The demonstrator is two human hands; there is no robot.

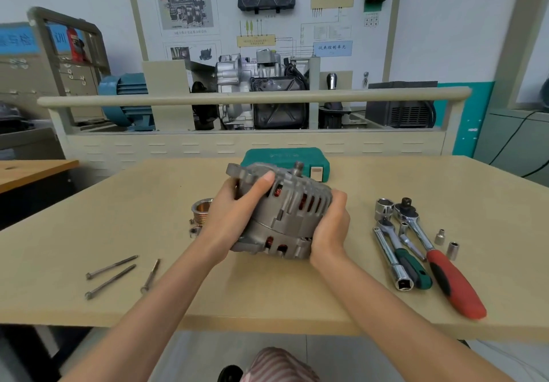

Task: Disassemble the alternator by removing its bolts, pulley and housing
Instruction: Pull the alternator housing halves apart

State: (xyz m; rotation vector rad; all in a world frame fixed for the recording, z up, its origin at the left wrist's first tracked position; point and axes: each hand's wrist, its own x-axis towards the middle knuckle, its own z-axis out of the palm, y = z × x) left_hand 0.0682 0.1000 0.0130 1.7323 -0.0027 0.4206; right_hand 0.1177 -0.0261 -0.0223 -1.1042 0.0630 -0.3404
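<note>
A grey alternator (285, 212) with slotted housing and copper windings showing is held just above the beige table (297, 292), its threaded shaft pointing up and away. My left hand (237, 212) grips its left side, thumb laid over the top. My right hand (329, 227) grips its right side. A copper-coloured ribbed pulley (201, 210) stands on the table just left of my left hand, with a small nut (193, 231) beside it. Three long bolts (111, 274) lie loose at the front left.
To the right lie a red-handled ratchet (445, 274), a green-handled ratchet (407, 262), a large socket (383, 208) and two small sockets (447, 243). A green tool case (285, 156) sits behind the alternator. A training bench with a rail stands beyond the table's far edge.
</note>
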